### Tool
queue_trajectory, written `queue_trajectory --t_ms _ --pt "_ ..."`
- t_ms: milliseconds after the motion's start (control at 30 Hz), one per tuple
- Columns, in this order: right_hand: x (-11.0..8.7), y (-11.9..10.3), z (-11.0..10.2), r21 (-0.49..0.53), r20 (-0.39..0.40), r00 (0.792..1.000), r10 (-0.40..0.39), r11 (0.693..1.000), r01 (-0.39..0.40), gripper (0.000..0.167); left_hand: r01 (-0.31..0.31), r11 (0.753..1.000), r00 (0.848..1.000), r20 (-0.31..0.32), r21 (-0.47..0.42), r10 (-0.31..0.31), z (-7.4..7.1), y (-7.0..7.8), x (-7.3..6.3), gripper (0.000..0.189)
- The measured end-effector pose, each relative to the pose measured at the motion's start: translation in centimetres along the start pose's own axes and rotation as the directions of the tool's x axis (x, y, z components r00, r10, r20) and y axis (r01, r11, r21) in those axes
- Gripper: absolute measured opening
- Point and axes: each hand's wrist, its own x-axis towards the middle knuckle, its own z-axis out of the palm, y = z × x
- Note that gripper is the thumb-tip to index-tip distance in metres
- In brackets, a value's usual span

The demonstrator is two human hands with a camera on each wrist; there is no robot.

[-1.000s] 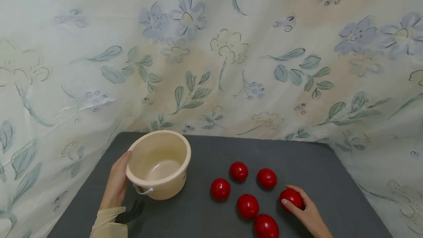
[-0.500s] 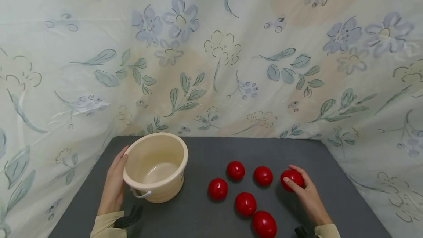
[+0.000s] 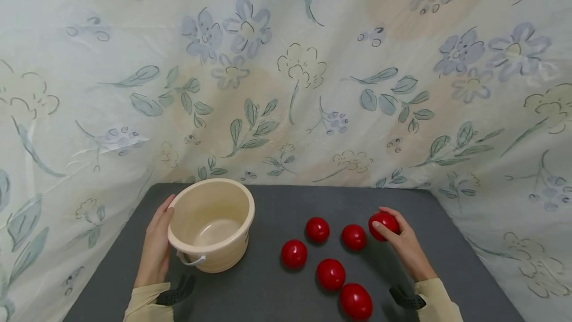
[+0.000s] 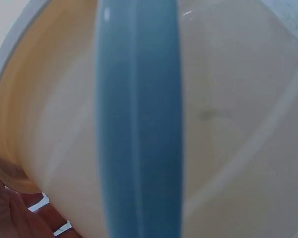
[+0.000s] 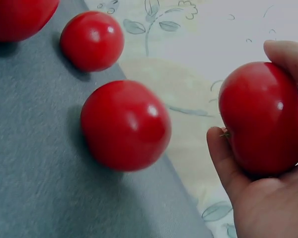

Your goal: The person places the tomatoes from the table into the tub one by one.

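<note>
A cream bucket with its opening up is at the left of the dark table. My left hand grips its left side at the rim, and the fingers show beneath the bucket's edge in the left wrist view. The bucket's pale handle hangs down, crossing that view up close. My right hand holds a red tomato between thumb and fingers, raised over the table, as its shadow below shows. In the right wrist view a small stem shows on this tomato. Nearest to it lies another tomato.
More tomatoes lie in the middle of the table: one at the back, one nearer the bucket, and two in front, a tomato close to a larger-looking tomato. A floral cloth hangs behind the dark table.
My right hand has lifted the tomato off the table and moved it away from me and slightly left. The left hand stays on the bucket. The head view has shifted slightly.
</note>
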Motion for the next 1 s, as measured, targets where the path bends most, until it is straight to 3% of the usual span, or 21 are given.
queue_trajectory --t_ms 233,533,1000 --pt "1.4 -1.7 1.2 -0.019 0.019 0.998 -0.065 0.998 0.066 0.066 -0.006 1.0 0.999 -0.048 0.009 0.006 -0.3 -0.1 0.1 0.056" --pt "4.0 -4.7 3.1 0.029 0.066 0.99 -0.122 0.992 0.12 0.065 -0.007 0.999 0.995 -0.099 0.051 0.012 -0.5 0.0 0.0 0.056" --pt "4.9 -10.5 3.6 0.059 0.139 0.973 -0.184 0.982 0.178 0.063 -0.051 0.996 0.994 -0.096 0.078 0.058 0.4 -0.1 0.1 0.05"
